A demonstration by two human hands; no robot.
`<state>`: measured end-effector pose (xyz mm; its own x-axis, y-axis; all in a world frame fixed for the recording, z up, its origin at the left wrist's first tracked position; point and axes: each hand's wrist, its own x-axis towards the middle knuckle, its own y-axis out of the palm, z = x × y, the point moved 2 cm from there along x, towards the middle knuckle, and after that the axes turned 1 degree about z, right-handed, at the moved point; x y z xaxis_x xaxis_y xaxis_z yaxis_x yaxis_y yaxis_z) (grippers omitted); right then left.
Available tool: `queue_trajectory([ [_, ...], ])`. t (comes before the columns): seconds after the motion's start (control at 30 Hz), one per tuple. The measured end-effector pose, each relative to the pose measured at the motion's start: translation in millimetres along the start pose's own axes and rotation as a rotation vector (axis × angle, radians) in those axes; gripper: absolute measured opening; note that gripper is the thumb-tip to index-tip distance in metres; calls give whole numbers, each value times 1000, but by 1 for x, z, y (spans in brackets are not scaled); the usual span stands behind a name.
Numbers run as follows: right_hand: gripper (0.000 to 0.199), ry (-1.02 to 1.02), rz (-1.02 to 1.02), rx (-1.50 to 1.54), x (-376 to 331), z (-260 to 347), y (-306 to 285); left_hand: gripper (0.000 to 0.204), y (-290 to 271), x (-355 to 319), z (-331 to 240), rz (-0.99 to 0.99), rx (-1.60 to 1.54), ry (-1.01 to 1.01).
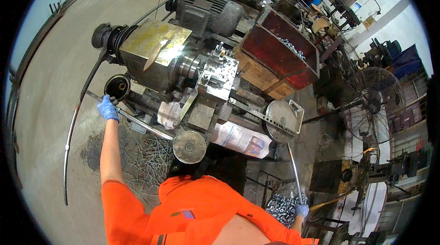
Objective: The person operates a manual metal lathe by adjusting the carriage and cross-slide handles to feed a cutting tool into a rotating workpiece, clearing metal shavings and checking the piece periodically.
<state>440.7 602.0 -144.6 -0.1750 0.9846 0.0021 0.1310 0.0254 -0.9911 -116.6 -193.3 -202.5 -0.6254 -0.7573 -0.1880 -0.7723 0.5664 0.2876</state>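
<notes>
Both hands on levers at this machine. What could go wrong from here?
1. The right hand grips the right lever close to the heap of metal nuts, so knuckles might knock against them.
2. Stringy metal shavings litter the floor near the operator, a possible cut or trip hazard.
3. The belt pulley looks unguarded; if it turns, the glove on the left hand could catch should it stray there.

The person wears a bright orange shirt (208,194) with short, loose sleeves (121,206). A dark line runs along the left sleeve's edge. On the front is a small purple-blue patch (189,214). The left hand (108,107) and right hand (301,209) wear blue gloves (110,114).
</notes>
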Motion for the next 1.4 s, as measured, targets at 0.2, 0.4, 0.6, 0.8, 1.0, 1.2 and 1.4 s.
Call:
queue_trajectory([
  [0.2,43,53,17,-30,9,-8,11,14,2,0,1,-24,3,-2],
  [0.4,42,17,26,20,22,-18,30,13,-2,3,1,-5,20,9],
  [0.6,42,-45,2,31,24,-25,38,13,0,0,0,-5,-6,14],
  [0.8,47,-12,4,-57,17,-16,12,13,0,3,10,6,-38,23],
  [1.0,42,-109,-17,-44,0,-9,15,13,3,1,0,-12,-100,-7],
  [1.2,37,-2,6,48,-1,-16,22,14,8,-10,-10,6,-62,-24],
  [1.4,35,46,28,29,-14,6,-3,15,3,-5,-6,1,-79,-33],
])
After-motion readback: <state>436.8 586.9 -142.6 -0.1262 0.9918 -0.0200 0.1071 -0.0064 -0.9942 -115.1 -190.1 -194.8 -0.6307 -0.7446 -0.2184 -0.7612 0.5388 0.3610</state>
